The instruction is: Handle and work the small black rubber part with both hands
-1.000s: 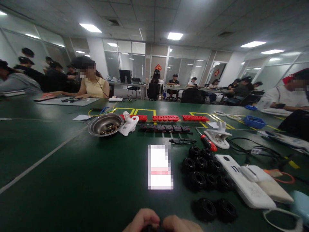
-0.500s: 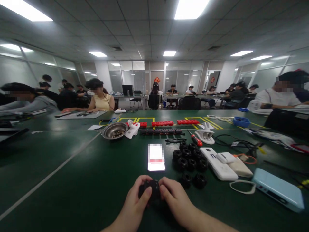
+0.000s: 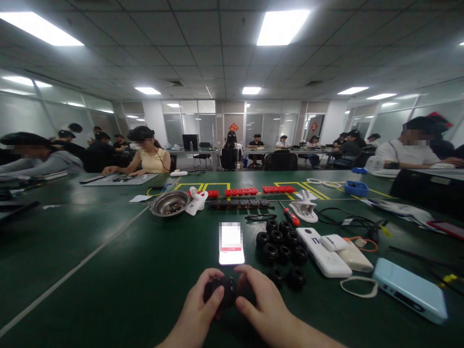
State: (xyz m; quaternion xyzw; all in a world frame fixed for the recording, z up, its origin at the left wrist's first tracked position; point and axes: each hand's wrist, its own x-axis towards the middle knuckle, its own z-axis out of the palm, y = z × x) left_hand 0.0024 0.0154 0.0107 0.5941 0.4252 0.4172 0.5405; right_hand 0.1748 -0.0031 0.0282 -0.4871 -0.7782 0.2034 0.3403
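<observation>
A black ring-shaped part [image 3: 224,291] sits between both my hands just above the green table [image 3: 108,270]. The fingers of my left hand [image 3: 197,311] curl round its left side. My right hand [image 3: 264,305] grips its right side, thumb on top. Just beyond the part lies a lit phone [image 3: 231,243]. To the right of the phone is a cluster of several more black ring parts [image 3: 280,240], with two apart from it [image 3: 288,277] close to my right hand.
A metal bowl [image 3: 169,203], white clips [image 3: 196,201] [image 3: 304,208], a red-handled screwdriver [image 3: 289,215], red strips [image 3: 241,192] and black strips [image 3: 239,204] lie farther off. White power banks [image 3: 328,249], a pale blue box [image 3: 409,289] and cables [image 3: 351,222] are on the right. Other people sit around the tables.
The camera tilted and my hands came fully into view holding the black part. Since half a second ago the view has barely shifted and the hands stay on the part.
</observation>
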